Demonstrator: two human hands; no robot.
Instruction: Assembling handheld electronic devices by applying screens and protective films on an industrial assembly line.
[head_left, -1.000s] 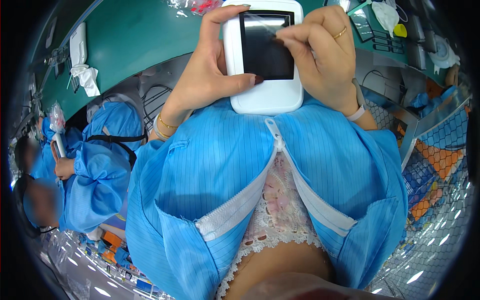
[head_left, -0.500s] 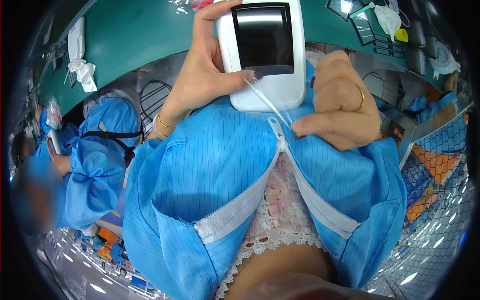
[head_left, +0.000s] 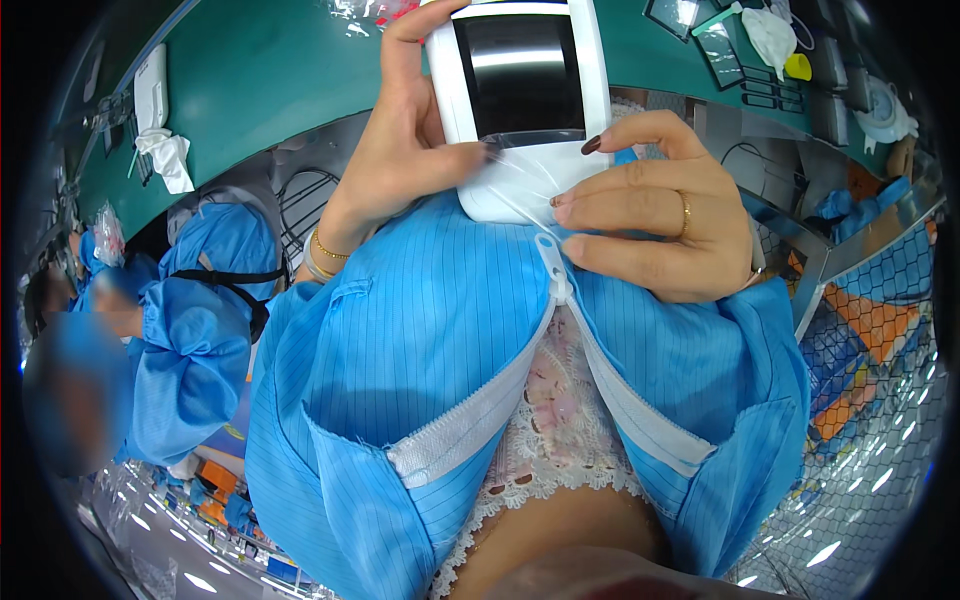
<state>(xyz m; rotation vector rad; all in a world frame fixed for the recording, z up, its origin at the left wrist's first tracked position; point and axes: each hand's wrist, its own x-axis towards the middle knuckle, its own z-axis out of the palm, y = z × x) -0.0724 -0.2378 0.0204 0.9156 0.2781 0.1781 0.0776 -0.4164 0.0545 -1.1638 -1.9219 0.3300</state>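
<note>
White and boxy, the device is clasped by the left hand across the worktop's near edge, while the right hand spreads its fingers at clear film, pinch impossible to tell.

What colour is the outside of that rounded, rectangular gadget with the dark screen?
The rounded outer case is white, clearest in the head view.

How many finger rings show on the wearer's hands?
1: a gold ring on the right hand. The left hand is partly hidden behind the white device, so another might be out of sight.
</note>
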